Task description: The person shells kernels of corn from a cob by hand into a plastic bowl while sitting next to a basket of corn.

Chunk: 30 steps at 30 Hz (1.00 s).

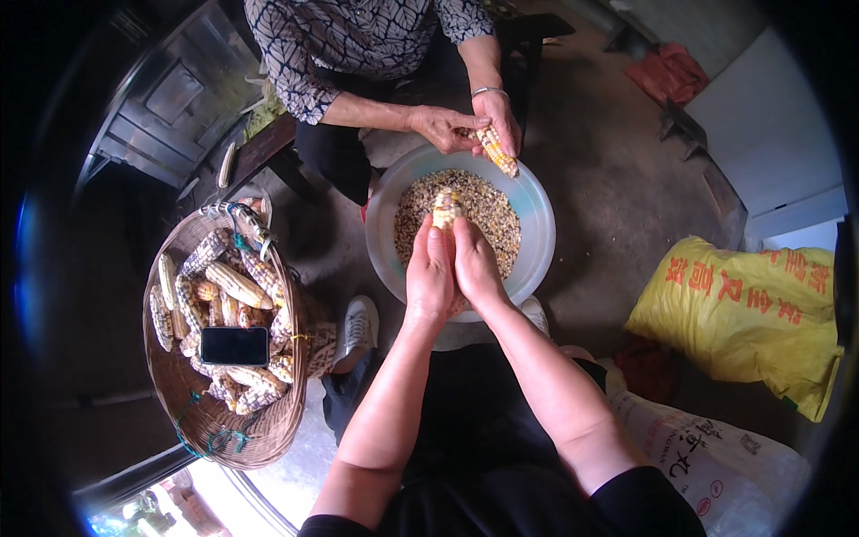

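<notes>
My left hand [429, 274] and my right hand [478, 263] are closed together around one corn cob [447, 207]. Its upper end, with pale and dark kernels, sticks out past my thumbs; the lower part is hidden in my palms. Directly beneath is a wide, pale plastic basin [542, 231] holding a layer of loose mixed-colour corn kernels [483, 194]. Across the basin, another person's hands [446, 127] grip a yellow and white corn cob [498, 153] over the far rim.
To the left stands a woven basket [168, 409] of several corn cobs [238, 285], with a smartphone [235, 346] lying on them. A yellow sack [731, 322] and a white printed sack [725, 456] lie at right. A wooden bench [265, 148] is beyond the basket, a red bag [668, 74] far right.
</notes>
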Motion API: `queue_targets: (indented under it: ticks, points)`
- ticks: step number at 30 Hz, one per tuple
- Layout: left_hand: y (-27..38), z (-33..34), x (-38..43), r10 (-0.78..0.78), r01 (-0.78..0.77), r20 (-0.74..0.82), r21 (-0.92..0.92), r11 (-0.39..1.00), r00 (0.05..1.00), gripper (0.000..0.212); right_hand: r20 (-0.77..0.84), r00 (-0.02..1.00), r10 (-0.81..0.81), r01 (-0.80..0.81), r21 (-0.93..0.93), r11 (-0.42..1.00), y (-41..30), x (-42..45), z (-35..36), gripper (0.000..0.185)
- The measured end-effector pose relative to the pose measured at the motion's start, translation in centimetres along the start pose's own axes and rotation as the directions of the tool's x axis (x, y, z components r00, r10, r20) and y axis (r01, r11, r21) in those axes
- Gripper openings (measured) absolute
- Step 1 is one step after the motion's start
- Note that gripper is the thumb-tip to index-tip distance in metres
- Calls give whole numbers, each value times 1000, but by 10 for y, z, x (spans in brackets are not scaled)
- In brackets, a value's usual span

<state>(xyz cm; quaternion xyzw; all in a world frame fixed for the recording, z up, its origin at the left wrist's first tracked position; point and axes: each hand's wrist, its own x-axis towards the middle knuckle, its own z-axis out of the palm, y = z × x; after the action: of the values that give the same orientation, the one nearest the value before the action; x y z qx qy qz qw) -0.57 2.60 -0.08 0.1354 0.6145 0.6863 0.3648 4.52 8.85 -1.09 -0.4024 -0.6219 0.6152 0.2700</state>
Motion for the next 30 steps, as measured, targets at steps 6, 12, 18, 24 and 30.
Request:
queue_targets:
  ticks: [6, 12, 18, 24, 30]
  points:
    - [10, 0, 0, -73, 81, 49, -210, 974, 996, 51, 0, 1000, -19, 19, 109, 994, -6, -6, 1, 55]
    - [10, 4, -4, -16, 21, 36, -143, 990, 999, 49, 173, 911, 374, -407, 527, 746, -24, 1, -6, 68]
    - [3, 7, -3, 44, -42, 28, -75, 996, 999, 49, 233, 925, 299, -379, 571, 728, -11, 5, -8, 61]
    - [-5, 5, -3, 52, -52, 0, -18, 999, 999, 49, 189, 923, 335, -384, 516, 766, -10, -4, -5, 55]
    - [-9, 3, 1, 56, -53, -28, 95, 994, 998, 48, 128, 943, 308, -333, 350, 876, -20, -14, -4, 57]
